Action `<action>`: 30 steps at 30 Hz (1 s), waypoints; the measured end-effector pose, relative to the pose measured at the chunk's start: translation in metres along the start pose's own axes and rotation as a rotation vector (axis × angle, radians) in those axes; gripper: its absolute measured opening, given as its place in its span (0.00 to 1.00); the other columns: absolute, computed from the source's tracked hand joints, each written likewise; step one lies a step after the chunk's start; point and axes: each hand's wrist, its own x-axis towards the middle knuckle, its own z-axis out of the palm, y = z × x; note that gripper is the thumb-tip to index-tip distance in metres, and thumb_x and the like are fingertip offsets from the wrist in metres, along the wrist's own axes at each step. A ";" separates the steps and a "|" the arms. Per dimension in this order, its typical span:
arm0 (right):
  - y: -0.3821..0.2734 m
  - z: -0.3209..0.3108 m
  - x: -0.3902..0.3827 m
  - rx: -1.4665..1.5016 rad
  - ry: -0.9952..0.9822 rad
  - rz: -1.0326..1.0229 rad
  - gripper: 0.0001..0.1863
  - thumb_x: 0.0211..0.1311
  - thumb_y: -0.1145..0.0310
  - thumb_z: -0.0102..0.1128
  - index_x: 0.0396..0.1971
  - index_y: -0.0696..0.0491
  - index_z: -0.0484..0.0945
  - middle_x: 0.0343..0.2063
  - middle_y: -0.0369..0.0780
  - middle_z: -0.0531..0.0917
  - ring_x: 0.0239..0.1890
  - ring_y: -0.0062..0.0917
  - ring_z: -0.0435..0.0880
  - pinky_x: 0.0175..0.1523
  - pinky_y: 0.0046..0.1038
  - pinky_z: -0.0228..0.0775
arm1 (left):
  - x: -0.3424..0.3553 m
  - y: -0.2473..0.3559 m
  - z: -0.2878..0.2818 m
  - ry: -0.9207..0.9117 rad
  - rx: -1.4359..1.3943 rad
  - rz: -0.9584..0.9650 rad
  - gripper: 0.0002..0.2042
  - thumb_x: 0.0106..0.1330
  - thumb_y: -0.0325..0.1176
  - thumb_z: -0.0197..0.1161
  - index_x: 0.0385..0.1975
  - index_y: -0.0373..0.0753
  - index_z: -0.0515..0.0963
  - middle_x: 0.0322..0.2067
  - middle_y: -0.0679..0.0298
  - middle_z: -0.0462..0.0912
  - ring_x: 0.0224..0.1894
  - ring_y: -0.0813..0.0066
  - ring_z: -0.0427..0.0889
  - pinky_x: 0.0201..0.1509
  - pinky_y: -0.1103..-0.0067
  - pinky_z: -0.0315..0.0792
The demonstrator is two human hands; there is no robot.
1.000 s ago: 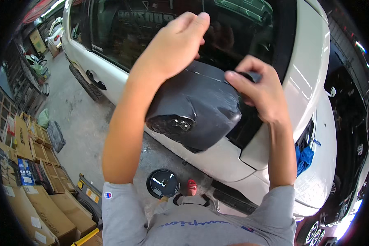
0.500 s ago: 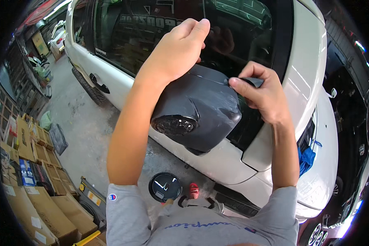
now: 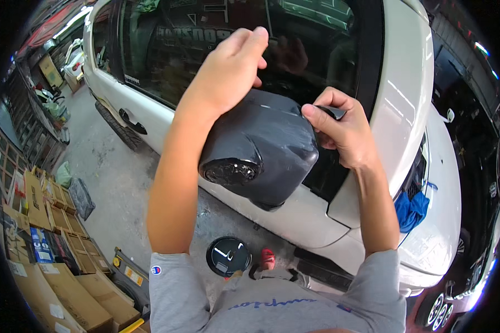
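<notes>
A car side mirror (image 3: pixel 266 139) stands out from the white car's door, covered in dark grey film that looks like vinyl wrap, stretched with creases across the housing. On its near left side is a rough, shiny black round patch (image 3: pixel 232 171). My left hand (image 3: pixel 228 72) is at the far left edge of the mirror, wrist against it. Its fingers are curled closed with the thumb on top; whatever they grip is hidden. At the far right corner, my right hand (image 3: pixel 341 125) pinches the film's loose edge (image 3: pixel 330 112) between thumb and fingers.
The white car (image 3: pixel 394 139) fills the far side and right. A round black tray (image 3: pixel 229 256) holding small items sits on the floor below. Cardboard boxes (image 3: pixel 66 288) and a floor jack (image 3: pixel 129 269) are at the left. A blue cloth (image 3: pixel 412 212) hangs at the car's front.
The view has shifted slightly, so the car and mirror sit a little further left. Both hands keep their grip, with the film still stretched over the mirror.
</notes>
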 end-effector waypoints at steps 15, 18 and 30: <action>0.017 0.012 -0.009 0.268 0.083 0.039 0.11 0.63 0.64 0.72 0.29 0.53 0.79 0.19 0.29 0.76 0.17 0.09 0.67 0.20 0.15 0.53 | 0.001 0.001 -0.005 0.032 0.003 -0.002 0.27 0.76 0.57 0.45 0.54 0.38 0.75 0.42 0.59 0.80 0.35 0.71 0.82 0.42 0.77 0.73; 0.009 0.018 0.001 0.166 0.142 -0.017 0.13 0.62 0.62 0.73 0.29 0.53 0.79 0.18 0.28 0.75 0.17 0.09 0.66 0.20 0.16 0.52 | 0.003 0.005 -0.001 -0.012 0.001 -0.003 0.27 0.76 0.57 0.46 0.55 0.38 0.75 0.41 0.59 0.80 0.35 0.71 0.82 0.42 0.77 0.72; -0.011 0.007 0.013 -0.145 0.050 -0.050 0.15 0.60 0.60 0.73 0.28 0.56 0.80 0.18 0.29 0.76 0.18 0.09 0.68 0.21 0.17 0.56 | 0.001 0.003 -0.003 0.037 -0.006 0.016 0.27 0.76 0.57 0.45 0.55 0.37 0.75 0.43 0.58 0.80 0.36 0.70 0.83 0.44 0.76 0.73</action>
